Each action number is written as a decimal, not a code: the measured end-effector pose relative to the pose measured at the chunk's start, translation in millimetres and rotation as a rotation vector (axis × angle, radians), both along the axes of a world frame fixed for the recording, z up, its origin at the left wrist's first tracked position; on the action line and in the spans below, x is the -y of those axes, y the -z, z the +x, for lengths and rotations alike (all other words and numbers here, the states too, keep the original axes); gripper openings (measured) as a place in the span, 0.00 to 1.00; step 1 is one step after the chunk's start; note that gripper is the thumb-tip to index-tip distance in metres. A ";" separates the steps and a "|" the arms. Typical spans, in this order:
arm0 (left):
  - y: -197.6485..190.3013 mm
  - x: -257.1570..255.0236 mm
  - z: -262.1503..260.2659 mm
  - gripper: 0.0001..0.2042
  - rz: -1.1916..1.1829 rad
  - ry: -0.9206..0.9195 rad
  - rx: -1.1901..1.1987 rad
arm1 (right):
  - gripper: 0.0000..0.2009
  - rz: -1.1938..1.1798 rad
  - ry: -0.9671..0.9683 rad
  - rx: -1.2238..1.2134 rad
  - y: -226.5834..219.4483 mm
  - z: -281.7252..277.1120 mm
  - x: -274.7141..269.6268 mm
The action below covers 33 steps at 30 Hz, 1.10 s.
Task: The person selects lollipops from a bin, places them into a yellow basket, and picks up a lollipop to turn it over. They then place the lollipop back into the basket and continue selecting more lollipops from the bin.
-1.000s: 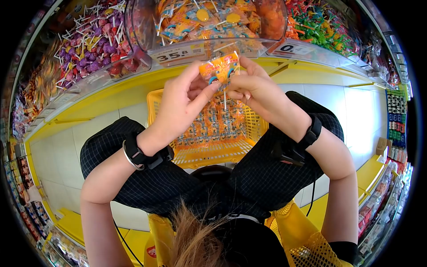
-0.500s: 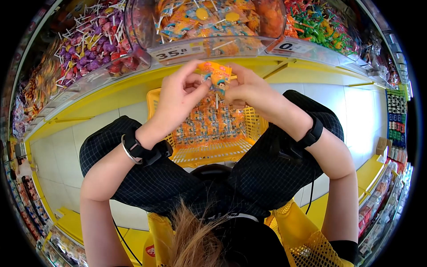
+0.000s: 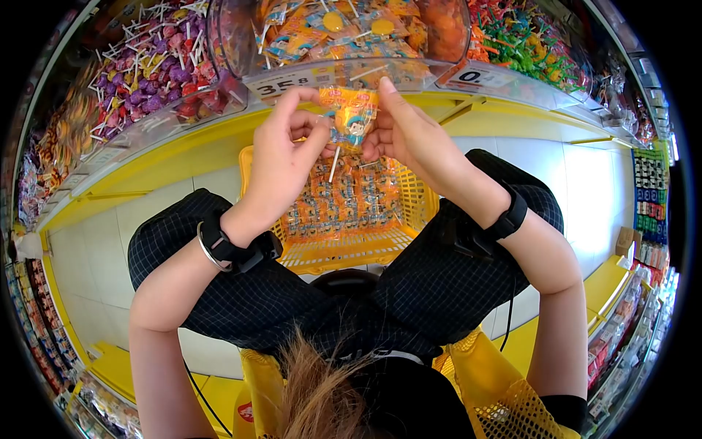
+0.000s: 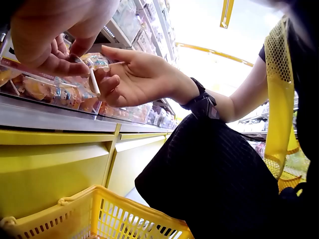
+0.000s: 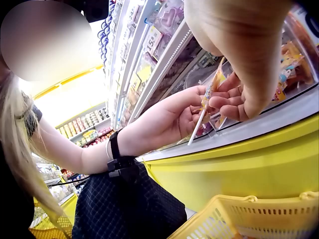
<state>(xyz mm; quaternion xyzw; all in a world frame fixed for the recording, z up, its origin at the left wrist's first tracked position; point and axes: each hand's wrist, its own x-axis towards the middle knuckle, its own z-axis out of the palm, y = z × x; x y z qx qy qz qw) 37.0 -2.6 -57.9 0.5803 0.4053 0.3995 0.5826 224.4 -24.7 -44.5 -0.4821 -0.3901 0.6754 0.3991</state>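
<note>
In the head view, the left hand [image 3: 281, 159] pinches the wrapped lollipop [image 3: 354, 123] above the yellow basket [image 3: 344, 261]; the right hand [image 3: 425, 145] has loosened, thumb now raised, fingers at the candy's edge, so the left probably supports it. The left wrist view shows that relaxed palm beside the stick [image 4: 93, 81]. In the right wrist view, the stick slants downward.

Through the head view I read a white price label [image 3: 291, 83] on the clear candy bin's front [image 3: 409, 67]: a large "35" with a smaller "8". On the label to its right [image 3: 479, 77] I make out a "0"; the rest is too small. In the right wrist view, a shelf label [image 5: 153, 40] reads "15.8". Print on the orange candy wrapper [image 3: 351, 115] is too blurred for me to read.
</note>
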 end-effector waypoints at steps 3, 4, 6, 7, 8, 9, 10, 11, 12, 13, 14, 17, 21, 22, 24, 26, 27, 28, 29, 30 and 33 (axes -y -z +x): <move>0.0 -1.3 -1.7 0.11 0.000 0.035 0.011 | 0.16 0.153 -0.046 0.131 3.3 -4.6 2.6; -0.9 -1.2 -1.3 0.11 -0.001 0.035 0.011 | 0.16 0.206 -0.034 0.131 4.2 -6.2 3.7; -2.8 -0.6 0.4 0.10 0.028 0.044 0.052 | 0.16 0.204 -0.068 0.140 -1.3 -4.1 1.8; -2.3 -0.5 1.1 0.10 0.026 0.046 0.053 | 0.16 0.202 -0.102 0.149 -3.1 -2.2 1.0; -1.8 -0.5 1.9 0.11 0.086 0.074 0.063 | 0.16 0.201 -0.101 0.150 -1.2 0.3 0.4; -1.5 -0.5 2.7 0.11 0.146 0.103 0.072 | 0.15 0.194 -0.101 0.208 1.5 2.7 -0.5; -1.3 -0.3 3.4 0.11 0.146 0.104 0.072 | 0.14 0.188 -0.102 0.266 2.9 4.2 -0.8; -1.0 0.1 4.1 0.11 0.145 0.099 0.068 | 0.14 0.188 -0.101 0.266 2.6 5.2 -0.7; -0.8 0.4 4.5 0.12 0.143 0.093 0.063 | 0.14 0.190 -0.126 0.273 1.0 5.5 -0.8; -0.5 0.2 4.9 0.12 0.143 0.094 0.063 | 0.13 0.191 -0.152 0.280 0.2 5.7 -0.6; 0.0 -0.3 5.5 0.12 0.152 0.089 0.068 | 0.13 0.190 -0.151 0.280 1.3 5.8 -0.5; 0.8 -0.5 3.0 0.12 0.123 0.091 0.039 | 0.12 0.179 -0.155 0.267 2.6 4.9 2.2; -0.5 -3.8 0.9 0.12 0.114 0.114 -0.001 | 0.13 0.431 -0.094 0.652 -4.3 0.3 5.2; -0.4 -4.4 1.0 0.12 0.114 0.116 -0.001 | 0.14 0.512 -0.054 0.670 -3.7 -0.2 5.4; 0.2 -4.8 0.9 0.13 0.126 0.123 0.007 | 0.14 0.570 -0.019 0.600 8.2 0.4 0.8; 1.3 -4.0 1.5 0.13 0.117 0.126 0.005 | 0.14 0.626 0.015 0.528 16.0 1.8 -0.1; 1.6 -3.8 1.8 0.13 0.110 0.128 0.004 | 0.14 0.546 0.023 0.440 15.8 1.1 0.1; 1.5 -3.6 1.1 0.13 0.110 0.129 0.004 | 0.14 0.465 0.030 0.352 15.3 0.6 0.5; 1.0 -3.2 -0.2 0.13 0.084 0.151 -0.015 | 0.14 0.464 0.031 0.352 13.0 0.6 1.0; 0.6 -2.6 -0.5 0.13 0.058 0.175 -0.034 | 0.14 0.423 0.010 0.340 8.8 0.9 1.5; -1.9 1.3 6.5 0.14 0.106 0.122 0.022 | 0.13 0.373 -0.018 0.356 8.0 2.7 1.5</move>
